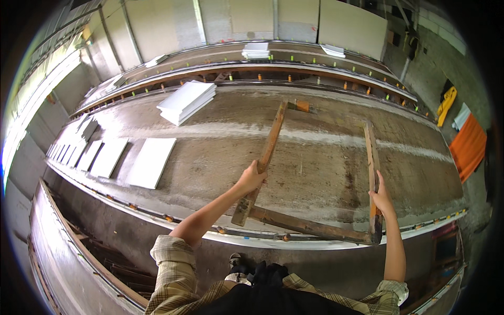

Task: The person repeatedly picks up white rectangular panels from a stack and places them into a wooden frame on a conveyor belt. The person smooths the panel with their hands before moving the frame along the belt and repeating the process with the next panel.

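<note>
A worn wooden frame is held low over the long brown table, toward its near edge. Two long bars and a near crossbar show; no full far crossbar is visible, only a short orange-brown piece by the far end of the left bar. My left hand is closed round the left bar at about its middle. On the right bar, my right hand grips from the outer side, its fingers partly hidden. Whether the frame touches the table, I cannot tell.
White sheets lie in a row along the table's near left, with a white stack behind them. Another long table with more stacks runs across the back. Orange cloth hangs at the right; another table stands near left.
</note>
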Demonstrator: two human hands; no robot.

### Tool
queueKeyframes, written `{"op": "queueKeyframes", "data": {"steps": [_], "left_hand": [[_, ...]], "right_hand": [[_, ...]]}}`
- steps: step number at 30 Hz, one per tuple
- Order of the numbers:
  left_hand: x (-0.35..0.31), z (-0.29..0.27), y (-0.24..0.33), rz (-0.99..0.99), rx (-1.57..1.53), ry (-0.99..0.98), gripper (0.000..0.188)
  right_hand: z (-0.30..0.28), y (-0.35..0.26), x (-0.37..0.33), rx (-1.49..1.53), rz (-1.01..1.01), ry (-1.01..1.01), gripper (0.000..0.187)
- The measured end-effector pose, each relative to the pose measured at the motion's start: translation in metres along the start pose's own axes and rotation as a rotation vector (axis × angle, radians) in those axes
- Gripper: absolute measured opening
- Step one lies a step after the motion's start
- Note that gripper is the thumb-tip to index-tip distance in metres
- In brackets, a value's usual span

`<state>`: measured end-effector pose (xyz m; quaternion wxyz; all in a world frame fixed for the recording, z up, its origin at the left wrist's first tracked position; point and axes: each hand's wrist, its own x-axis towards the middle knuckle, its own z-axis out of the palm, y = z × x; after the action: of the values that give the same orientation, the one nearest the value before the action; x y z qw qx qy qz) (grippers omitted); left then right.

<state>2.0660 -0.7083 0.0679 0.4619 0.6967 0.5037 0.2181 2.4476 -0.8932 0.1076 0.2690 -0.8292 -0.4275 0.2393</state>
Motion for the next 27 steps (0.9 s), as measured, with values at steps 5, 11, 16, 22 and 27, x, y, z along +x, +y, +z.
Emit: {"op": "queueKeyframes", "data": {"steps": [5, 11, 16, 22, 27], "left_hand": [[-0.013, -0.085, -0.046, 0.023, -0.193, 0.108, 0.046], [-0.029, -0.191, -0.122, -0.127, -0.195, 0.207, 0.037], [-0.034, -0.256, -0.172, -0.193, -0.161, 0.236, 0.038], [-0.021, -0.252, -0.24, -0.017, 0.342, 0.38, 0.068], [-0.017, -0.235, -0.257, 0.004, 0.227, 0.352, 0.078]], "right_hand": [[0.048, -0.093, 0.016, 0.047, -0.157, -0.037, 0.079], [0.161, -0.172, 0.065, 0.076, -0.212, -0.202, 0.083], [0.249, -0.214, 0.074, 0.062, -0.235, -0.252, 0.083], [0.29, -0.212, 0.067, -0.051, -0.247, -0.166, 0.085], [0.298, -0.214, 0.057, -0.193, -0.079, -0.084, 0.081]]}}
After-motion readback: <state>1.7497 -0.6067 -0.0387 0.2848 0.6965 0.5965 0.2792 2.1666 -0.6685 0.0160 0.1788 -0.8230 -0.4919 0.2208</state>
